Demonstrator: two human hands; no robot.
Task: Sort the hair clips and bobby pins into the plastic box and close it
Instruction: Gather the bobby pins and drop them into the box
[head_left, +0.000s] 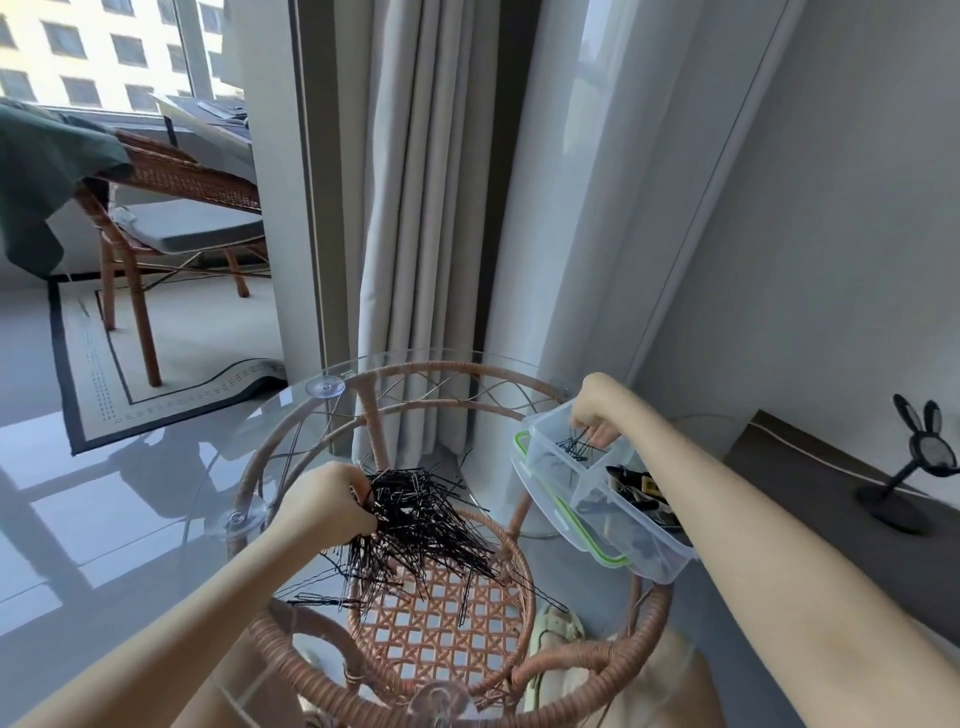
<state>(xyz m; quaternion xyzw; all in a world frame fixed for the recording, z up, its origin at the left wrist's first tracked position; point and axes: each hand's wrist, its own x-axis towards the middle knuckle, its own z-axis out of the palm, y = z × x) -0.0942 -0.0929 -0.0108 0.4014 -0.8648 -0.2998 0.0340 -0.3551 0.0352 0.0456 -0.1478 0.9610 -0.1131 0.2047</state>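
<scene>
One wide camera rides on the person's head, looking forward and down. The glass tabletop (291, 431) sits close below, a window (104, 52) far left.

Glass-topped rattan table (441, 370), grey curtain (415, 208), rattan chair (171, 176) (green cloth (47, 171) on it), bordered rug (88, 384), rabbit-eared stand (932, 451)

No words or numbers can be read here. A tiny mark (347, 373) sits on the glass table (291, 410) near its far edge, but it is too small and blurry to make out.
</scene>
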